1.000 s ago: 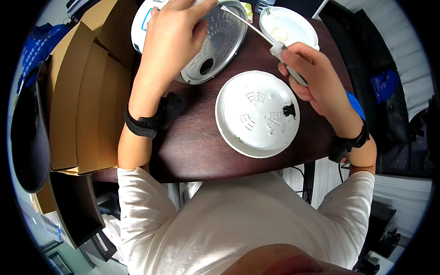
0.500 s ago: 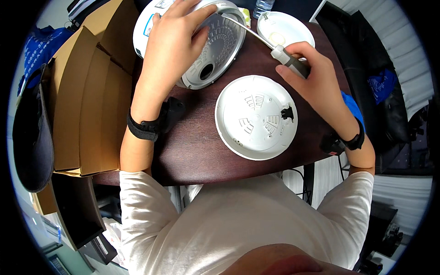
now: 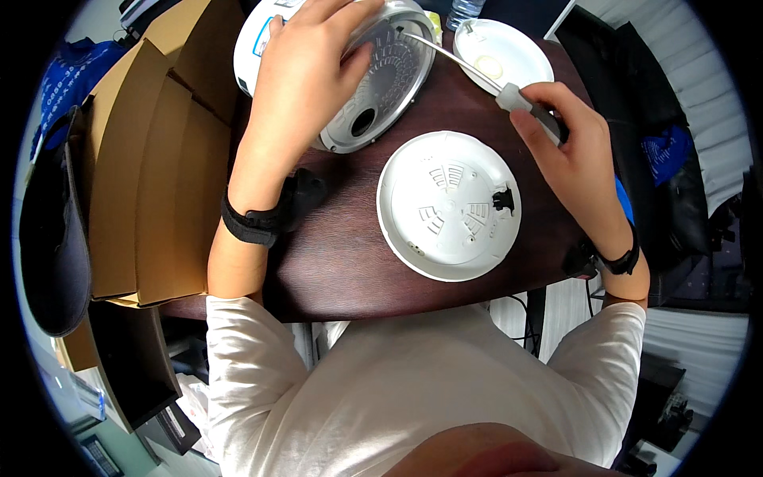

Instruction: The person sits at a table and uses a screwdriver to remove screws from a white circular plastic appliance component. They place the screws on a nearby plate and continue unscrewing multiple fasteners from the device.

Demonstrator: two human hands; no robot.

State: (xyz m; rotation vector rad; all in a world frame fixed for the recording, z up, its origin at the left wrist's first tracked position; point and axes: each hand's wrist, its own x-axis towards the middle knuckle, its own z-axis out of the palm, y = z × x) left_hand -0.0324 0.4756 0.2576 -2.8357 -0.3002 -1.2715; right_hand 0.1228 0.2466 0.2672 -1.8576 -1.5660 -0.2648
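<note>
A white round appliance (image 3: 389,83) lies tilted at the far left of the table, its grey perforated underside facing me. Over its rim my left hand (image 3: 306,79) is curled, holding it, with the thumb across the underside. My right hand (image 3: 576,147) grips the grey handle of a screwdriver (image 3: 515,98). The long thin shaft slants to the upper left, and its tip is at the inner edge of the underside. Between my arms a white round base cover (image 3: 441,230) rests on the table, with slotted vents and a black piece at its right side.
A shallow white dish-like part (image 3: 520,52) sits at the far right of the brown table (image 3: 342,270), beside a clear plastic bottle (image 3: 465,12). Cardboard boxes (image 3: 151,183) stand along the left edge, with a dark cap (image 3: 56,230) hanging by them. A black sofa (image 3: 620,103) is beyond the right edge.
My right hand and the screwdriver have shifted right and slightly down. The appliance, under my left hand, has moved slightly right. The base cover appears a little farther right.
</note>
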